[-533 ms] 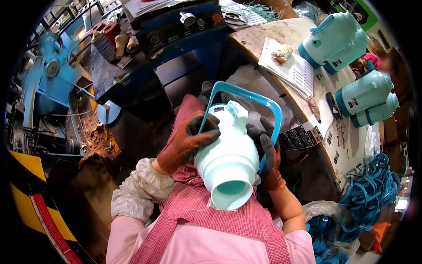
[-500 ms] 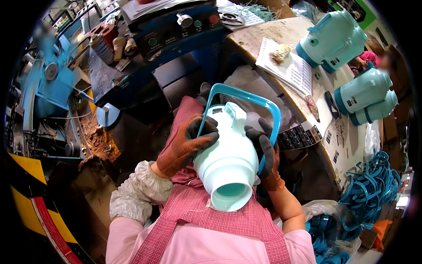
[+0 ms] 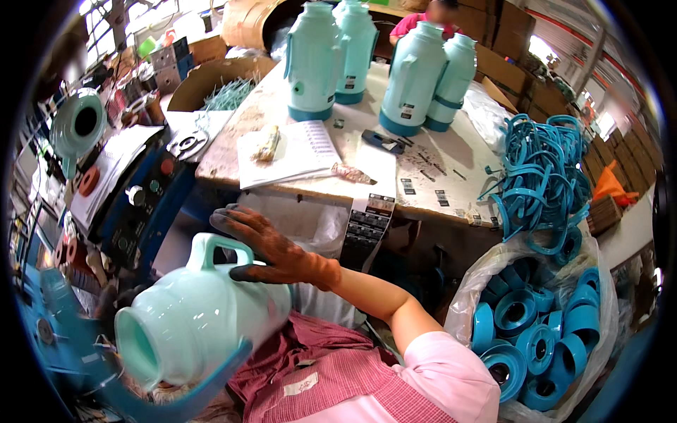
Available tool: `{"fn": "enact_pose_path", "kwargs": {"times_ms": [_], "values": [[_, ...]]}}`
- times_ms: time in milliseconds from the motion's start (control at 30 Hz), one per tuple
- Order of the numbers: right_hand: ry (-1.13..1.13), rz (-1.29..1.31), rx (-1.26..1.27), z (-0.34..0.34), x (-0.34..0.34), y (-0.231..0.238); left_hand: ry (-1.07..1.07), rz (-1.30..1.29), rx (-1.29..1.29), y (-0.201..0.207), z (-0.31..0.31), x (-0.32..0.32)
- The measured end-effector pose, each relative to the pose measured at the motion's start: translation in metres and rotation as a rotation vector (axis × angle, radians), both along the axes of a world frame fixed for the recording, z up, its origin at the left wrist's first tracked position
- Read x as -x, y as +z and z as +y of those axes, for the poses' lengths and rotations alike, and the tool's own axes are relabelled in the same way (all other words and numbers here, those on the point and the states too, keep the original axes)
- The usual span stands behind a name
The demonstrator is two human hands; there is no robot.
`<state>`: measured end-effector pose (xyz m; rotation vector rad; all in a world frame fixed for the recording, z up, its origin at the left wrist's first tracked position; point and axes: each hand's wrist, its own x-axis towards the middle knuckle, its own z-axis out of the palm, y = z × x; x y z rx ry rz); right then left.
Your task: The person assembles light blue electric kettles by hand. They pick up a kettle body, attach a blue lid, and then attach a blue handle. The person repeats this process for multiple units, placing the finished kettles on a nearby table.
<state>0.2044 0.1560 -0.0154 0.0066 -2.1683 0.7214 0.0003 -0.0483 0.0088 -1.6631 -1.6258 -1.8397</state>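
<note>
A pale mint vacuum jug shell [image 3: 211,317] lies tilted across my lap, its wide mouth facing lower left. Its moulded side handle [image 3: 218,247] points up. A blue carrying handle [image 3: 169,402], smeared by motion, swings below the jug's mouth. My right hand [image 3: 278,250], in a brown and black work glove, is stretched out over the jug, fingers spread and thumb near the body beside the side handle. Past the jug's neck, dark glove fingers of my left hand [image 3: 109,307] show in part; most of that hand is hidden, so its grip is unclear.
On the worktable [image 3: 282,173] stand several mint jugs [image 3: 314,63], papers [image 3: 300,144] and a black tool [image 3: 383,141]. Right of it hang tangled blue handles [image 3: 543,176] above a plastic bag [image 3: 462,303] of blue rings [image 3: 536,345]. A control box [image 3: 130,218] sits left. A co-worker [image 3: 412,25] is behind.
The view has swung to the right. The jug has tipped from facing me to facing lower left, its blue handle dropping below. My right hand has left the blue handle and spread open.
</note>
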Motion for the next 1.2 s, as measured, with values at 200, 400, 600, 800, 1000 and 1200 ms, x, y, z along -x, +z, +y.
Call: {"fn": "enact_pose_path", "kwargs": {"times_ms": [200,400,600,800,1000,1200], "values": [[-0.09,-0.133,1.0,0.041,-0.062,0.03,-0.268,-0.549,0.1,-0.009,0.048,0.023],[-0.664,0.754,0.66,0.117,-0.275,0.034,-0.346,0.096,0.596,-0.064,0.079,-0.01],[-1.132,0.771,0.184,0.238,-0.325,0.018,-0.104,-0.666,0.649,-0.171,0.023,0.033],[-1.53,0.453,-0.157,0.382,-0.256,0.019,0.392,-0.343,0.936,-0.329,-0.153,0.086],[-1.422,0.034,-0.445,0.43,-0.192,-0.004,1.336,-0.412,1.437,-0.38,-0.395,-0.086],[-1.089,-0.074,-0.453,0.358,-0.097,-0.058,1.774,-1.58,1.852,-0.372,-0.541,-0.344]]}}
